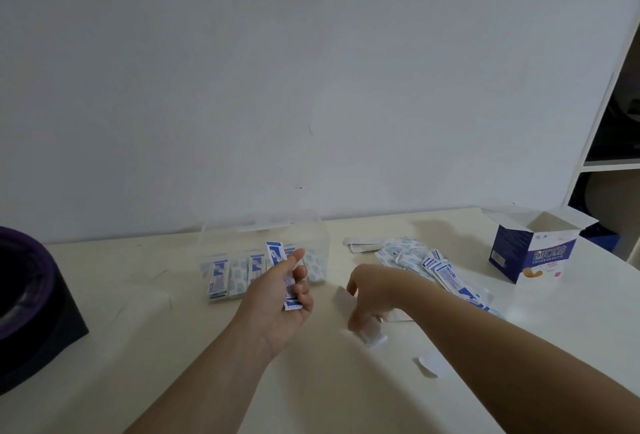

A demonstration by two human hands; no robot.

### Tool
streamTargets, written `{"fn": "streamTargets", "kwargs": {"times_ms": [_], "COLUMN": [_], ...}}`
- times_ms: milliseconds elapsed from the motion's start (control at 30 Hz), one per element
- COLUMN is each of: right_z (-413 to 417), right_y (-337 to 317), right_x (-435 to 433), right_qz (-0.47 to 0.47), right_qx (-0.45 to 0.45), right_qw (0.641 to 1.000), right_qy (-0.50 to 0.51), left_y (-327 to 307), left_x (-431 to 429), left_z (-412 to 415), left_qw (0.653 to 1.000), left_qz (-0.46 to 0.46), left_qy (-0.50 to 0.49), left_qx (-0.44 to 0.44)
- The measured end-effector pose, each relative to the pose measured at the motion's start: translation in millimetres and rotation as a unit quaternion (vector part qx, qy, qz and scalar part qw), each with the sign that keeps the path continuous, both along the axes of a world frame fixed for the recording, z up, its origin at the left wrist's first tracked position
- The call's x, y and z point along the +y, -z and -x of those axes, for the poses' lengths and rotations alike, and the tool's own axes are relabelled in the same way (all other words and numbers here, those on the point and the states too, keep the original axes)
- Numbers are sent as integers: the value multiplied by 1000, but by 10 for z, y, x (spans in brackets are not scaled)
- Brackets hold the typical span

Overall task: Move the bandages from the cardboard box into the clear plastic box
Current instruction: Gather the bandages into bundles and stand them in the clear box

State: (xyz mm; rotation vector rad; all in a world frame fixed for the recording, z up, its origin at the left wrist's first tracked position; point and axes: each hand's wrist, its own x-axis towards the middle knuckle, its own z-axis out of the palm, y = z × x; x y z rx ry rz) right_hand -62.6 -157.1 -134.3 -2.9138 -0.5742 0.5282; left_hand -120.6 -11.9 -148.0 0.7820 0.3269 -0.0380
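Note:
A clear plastic box (311,229) stands at the back middle of the table with several blue-and-white bandages (221,274) stacked in rows inside. My left hand (280,298) grips a small bunch of bandages (277,253) just in front of that box. My right hand (370,295) hangs over the table to the right, fingers curled down and pinching a blurred white bandage (374,333). A loose pile of bandages (426,264) lies behind my right wrist. The open blue-and-white cardboard box (530,250) stands at the far right.
A dark round object on a black base (31,302) sits at the table's left edge. Scraps of white paper (429,364) lie near my right forearm. A white wall runs behind the table, and a white shelf unit (609,163) stands at the right.

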Motion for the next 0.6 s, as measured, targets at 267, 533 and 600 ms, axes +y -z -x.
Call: {"fn": "streamTargets", "kwargs": {"times_ms": [267, 533, 600], "right_z": [-116, -11, -18], "right_y": [88, -14, -64], "right_x": [-194, -2, 77], "right_qz": [-121, 75, 114], "right_qx": [2, -9, -11], "right_qw": [991, 997, 993], "right_qy": [63, -14, -26], "left_y": [8, 19, 20], "left_x": [94, 66, 64], "left_z": [8, 9, 16], "left_qw": [1000, 999, 999], "left_qz": [-7, -5, -11], "left_qy": [-3, 6, 7], "left_qx": [25, 31, 33]}}
